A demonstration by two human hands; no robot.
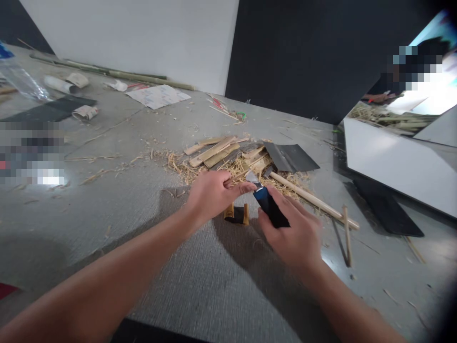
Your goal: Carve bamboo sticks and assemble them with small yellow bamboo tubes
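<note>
My right hand (298, 226) is wrapped round the dark handle of a knife (274, 209), its blade tilted up and to the left. My left hand (210, 195) is closed, pinching a thin bamboo strip (238, 178) that is partly hidden by the fingers. The left thumb reaches out to the knife near the base of the blade. Just beyond both hands lies a heap of curly shavings (174, 166) with flat bamboo slats (217, 151) on it. Below the hands, a small yellow and black object (237, 214) rests on the grey floor.
A dark sheet (293, 158) lies on the heap's right side, near a long pale wooden handle (314, 196). Farther right are a black flat pad (387, 207) and a white panel (396, 162). Bamboo poles (143, 77), printed paper (159, 96) and a plastic bottle (24, 78) lie back left.
</note>
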